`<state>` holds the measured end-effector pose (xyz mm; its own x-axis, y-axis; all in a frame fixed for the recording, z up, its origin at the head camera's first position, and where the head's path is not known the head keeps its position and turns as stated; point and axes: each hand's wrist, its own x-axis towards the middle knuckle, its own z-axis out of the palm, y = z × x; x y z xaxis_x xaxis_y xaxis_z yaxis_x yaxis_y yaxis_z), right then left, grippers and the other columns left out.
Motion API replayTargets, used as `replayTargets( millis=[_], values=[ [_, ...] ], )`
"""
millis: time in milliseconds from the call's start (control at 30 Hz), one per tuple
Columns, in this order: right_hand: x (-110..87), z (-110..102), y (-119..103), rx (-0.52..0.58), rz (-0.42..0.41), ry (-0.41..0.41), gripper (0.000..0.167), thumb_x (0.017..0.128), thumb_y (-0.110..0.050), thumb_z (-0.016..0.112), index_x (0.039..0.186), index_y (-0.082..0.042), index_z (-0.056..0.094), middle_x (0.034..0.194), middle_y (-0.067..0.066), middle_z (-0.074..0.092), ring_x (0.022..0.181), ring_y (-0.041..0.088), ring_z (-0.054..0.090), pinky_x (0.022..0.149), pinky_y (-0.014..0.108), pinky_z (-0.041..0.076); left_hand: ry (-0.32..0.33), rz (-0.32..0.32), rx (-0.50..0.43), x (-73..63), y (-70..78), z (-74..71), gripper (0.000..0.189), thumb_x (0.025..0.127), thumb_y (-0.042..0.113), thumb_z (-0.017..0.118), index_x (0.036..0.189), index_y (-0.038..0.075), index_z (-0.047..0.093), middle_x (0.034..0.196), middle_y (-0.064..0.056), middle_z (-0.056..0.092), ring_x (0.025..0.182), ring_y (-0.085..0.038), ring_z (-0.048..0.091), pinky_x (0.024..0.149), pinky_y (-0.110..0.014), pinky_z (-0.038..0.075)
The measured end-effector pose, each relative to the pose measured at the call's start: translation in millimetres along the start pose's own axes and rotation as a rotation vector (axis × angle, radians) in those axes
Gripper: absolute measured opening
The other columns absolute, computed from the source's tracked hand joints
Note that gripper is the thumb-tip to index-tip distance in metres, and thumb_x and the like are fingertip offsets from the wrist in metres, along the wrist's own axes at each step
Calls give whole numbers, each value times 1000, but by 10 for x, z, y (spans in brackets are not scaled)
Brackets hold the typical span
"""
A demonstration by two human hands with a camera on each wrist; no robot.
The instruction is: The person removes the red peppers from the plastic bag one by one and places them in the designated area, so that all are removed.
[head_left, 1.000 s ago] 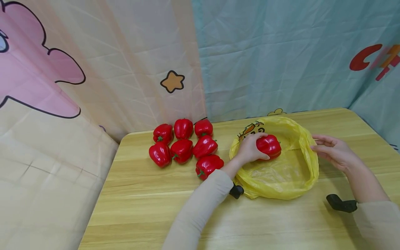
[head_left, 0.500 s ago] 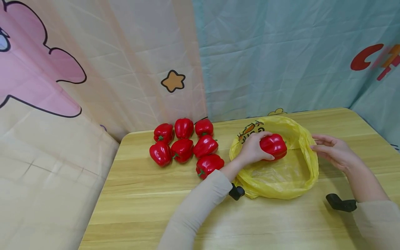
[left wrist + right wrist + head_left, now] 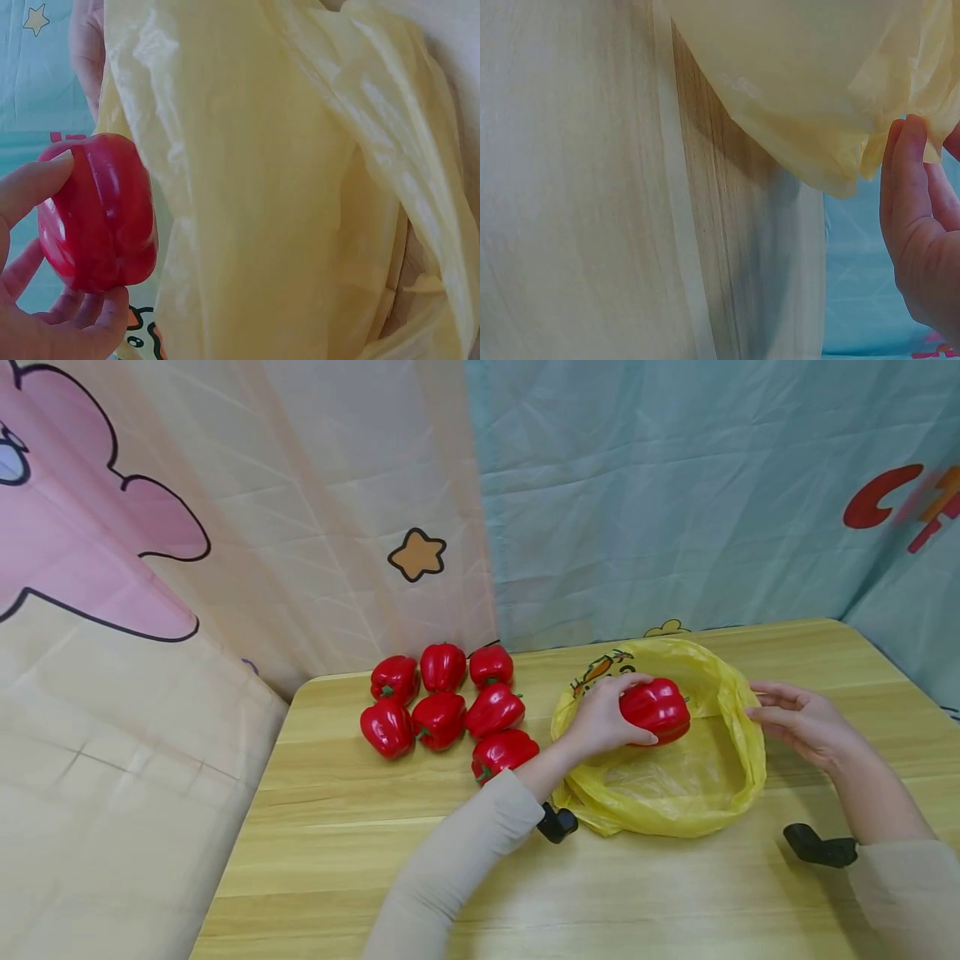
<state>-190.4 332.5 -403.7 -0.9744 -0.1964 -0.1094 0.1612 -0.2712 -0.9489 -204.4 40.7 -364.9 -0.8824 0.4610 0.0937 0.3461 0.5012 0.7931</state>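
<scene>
My left hand point(image 3: 609, 720) grips a red bell pepper point(image 3: 658, 710) over the mouth of a yellow plastic bag point(image 3: 678, 827). In the left wrist view, thumb and fingers wrap the pepper point(image 3: 101, 214) from one side, with the bag point(image 3: 255, 180) beside it. The bag lies spread open on the table, its rim folded outward and a printed picture at its back left. My right hand point(image 3: 810, 727) pinches the bag's right rim; in the right wrist view its fingertips point(image 3: 911, 131) meet the thin yellow film point(image 3: 795, 127).
Several red bell peppers point(image 3: 438, 720) sit in a cluster on the wooden table point(image 3: 337, 860), left of the bag. The nearest pepper point(image 3: 504, 755) lies beside my left forearm. A printed curtain point(image 3: 637, 510) hangs behind the table's back edge.
Over the last second my left hand has carried the pepper slightly right, deeper over the bag's opening. The right hand has stayed at the rim.
</scene>
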Motion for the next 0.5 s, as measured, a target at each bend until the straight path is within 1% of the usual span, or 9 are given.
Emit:
replayTargets(
  millis=[100,300,500],
  values=[
    [4,-5,-4,-6,-2,-4,40,87,13,52,98,-21,70,88,-1,59,77,10,63,68,20,53,2,5,-3,-35,7,-47,69,67,13,83,128,19,53,123,-4,52,108,-13,47,72,-17,47],
    [-1,-9,-6,0,-2,0,39,86,13,53,98,-20,70,89,-1,61,78,10,63,68,21,53,-17,14,-18,-117,33,-146,69,67,13,83,129,19,53,124,-3,50,109,-13,45,73,-18,47],
    [-11,-18,-11,4,-2,4,40,86,13,53,98,-21,70,89,-1,59,77,10,63,68,21,53,-20,12,-32,-215,49,-260,70,67,13,83,130,19,53,123,-3,50,110,-13,45,73,-19,48]
  ],
)
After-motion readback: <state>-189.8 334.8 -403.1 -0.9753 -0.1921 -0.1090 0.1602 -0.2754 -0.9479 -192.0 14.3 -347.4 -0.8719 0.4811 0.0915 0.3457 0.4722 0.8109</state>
